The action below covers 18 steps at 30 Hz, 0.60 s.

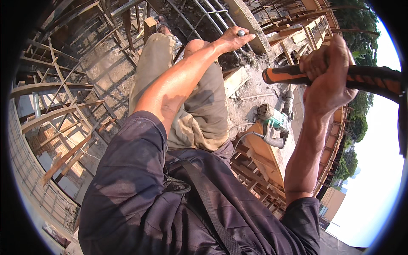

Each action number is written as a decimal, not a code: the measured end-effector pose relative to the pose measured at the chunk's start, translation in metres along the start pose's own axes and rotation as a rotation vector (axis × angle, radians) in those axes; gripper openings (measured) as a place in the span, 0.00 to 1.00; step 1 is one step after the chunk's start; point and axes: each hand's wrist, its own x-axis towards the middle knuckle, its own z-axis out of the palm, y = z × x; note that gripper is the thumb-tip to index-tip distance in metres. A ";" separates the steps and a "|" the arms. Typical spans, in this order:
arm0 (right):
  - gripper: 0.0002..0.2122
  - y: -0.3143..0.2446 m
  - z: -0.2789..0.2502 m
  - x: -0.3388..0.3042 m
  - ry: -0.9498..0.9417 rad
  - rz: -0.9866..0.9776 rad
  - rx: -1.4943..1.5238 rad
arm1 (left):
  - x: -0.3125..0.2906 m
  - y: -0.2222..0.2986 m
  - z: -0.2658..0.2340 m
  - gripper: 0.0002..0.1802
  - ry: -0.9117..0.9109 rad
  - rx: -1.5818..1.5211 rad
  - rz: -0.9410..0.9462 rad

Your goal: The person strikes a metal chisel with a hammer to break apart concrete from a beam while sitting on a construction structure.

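Raised at the right, my right hand [327, 76] is wrapped around the black and orange handle of a hammer [287, 75]. The hammer's head is at the right rim of the picture, dark and partly cut off. Farther forward, my left hand [233, 39] is closed around a steel rod [241, 32]. Its round end pokes up out of the fist, like the struck end of a chisel; its lower end is hidden under the hand. That hand is low beside a concrete beam edge [248, 25], and the hammer is well apart from the rod.
A green and grey demolition hammer [274, 121] lies with its cord on the concrete to the right. Steel reinforcing bars [208, 17] run in an opening ahead. Timber framing [55, 119] drops away at the left. A wooden board [236, 80] lies by my knee.
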 end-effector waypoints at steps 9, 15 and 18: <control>0.16 0.018 -0.015 -0.037 -0.308 0.658 -0.747 | 0.015 -0.011 0.002 0.18 -0.116 0.063 0.062; 0.15 -0.065 -0.008 0.042 -0.091 -0.051 0.053 | 0.008 0.002 0.007 0.26 0.027 0.001 -0.064; 0.15 0.037 -0.024 -0.009 -0.058 0.145 -0.210 | 0.020 -0.014 0.029 0.27 -0.075 -0.068 -0.031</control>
